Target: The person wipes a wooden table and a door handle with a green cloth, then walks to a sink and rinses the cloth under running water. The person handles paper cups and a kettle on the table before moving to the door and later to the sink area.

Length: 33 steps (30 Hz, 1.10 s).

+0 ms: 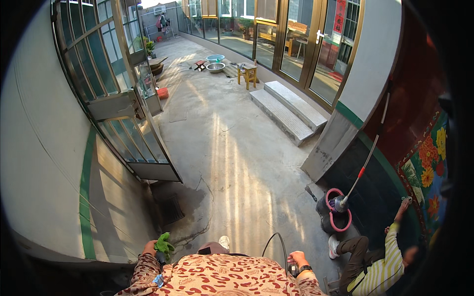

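Note:
My left hand (150,247) is closed around a bunched green cloth (164,244), low at the left. A dark object (160,256) shows at that wrist, and a small blue item (158,281) sits on the patterned sleeve. At the lower right, my right hand (297,256) has loosely curled fingers, and whether it holds anything is hidden. A dark band (304,269) circles that wrist. Beside this hand a black cable (280,236) arcs up from my body. One white shoe (224,242) of mine shows on the concrete floor (237,177).
A co-worker (377,264) sits at right, one hand holding a cloth (407,199) against the painted wall. Nearby, a mop (366,162) stands in a pink-rimmed bucket (340,222). An open metal door (122,92) is left; stone steps (285,114), a wooden stool (247,74) and basins (215,67) lie ahead.

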Motion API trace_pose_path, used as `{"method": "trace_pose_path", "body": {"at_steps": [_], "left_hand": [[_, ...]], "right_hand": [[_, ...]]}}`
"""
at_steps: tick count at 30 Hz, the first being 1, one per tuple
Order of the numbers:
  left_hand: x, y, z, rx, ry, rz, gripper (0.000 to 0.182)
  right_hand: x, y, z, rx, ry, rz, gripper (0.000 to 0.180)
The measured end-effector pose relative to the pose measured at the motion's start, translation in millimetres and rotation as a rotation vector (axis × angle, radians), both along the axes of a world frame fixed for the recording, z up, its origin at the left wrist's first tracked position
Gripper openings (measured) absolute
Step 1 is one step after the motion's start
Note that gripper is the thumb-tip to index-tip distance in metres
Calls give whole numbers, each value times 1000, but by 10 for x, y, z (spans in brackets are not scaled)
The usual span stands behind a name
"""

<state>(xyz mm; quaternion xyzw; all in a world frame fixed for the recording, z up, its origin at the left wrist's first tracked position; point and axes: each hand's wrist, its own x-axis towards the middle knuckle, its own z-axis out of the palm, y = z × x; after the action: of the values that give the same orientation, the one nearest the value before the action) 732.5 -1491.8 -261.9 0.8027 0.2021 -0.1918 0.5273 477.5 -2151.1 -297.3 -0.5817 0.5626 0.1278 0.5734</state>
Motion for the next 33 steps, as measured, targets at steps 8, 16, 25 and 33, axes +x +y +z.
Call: {"method": "trace_pose_path", "body": {"at_steps": [8, 16, 25, 33], "left_hand": [[1573, -741, -638, 548, -7, -460, 51], [3927, -2151, -763, -659, 285, 672, 26], [5917, -2458, -791, -95, 26, 187, 31], [7296, -2645, -53, 395, -207, 26, 38]], "right_hand": [[2178, -950, 136, -43, -132, 121, 16], [3026, -2205, -687, 70, 65, 57, 15], [6013, -3035, -1640, 93, 158, 160, 17], [10798, -3079, -83, -32, -101, 611, 18]]}}
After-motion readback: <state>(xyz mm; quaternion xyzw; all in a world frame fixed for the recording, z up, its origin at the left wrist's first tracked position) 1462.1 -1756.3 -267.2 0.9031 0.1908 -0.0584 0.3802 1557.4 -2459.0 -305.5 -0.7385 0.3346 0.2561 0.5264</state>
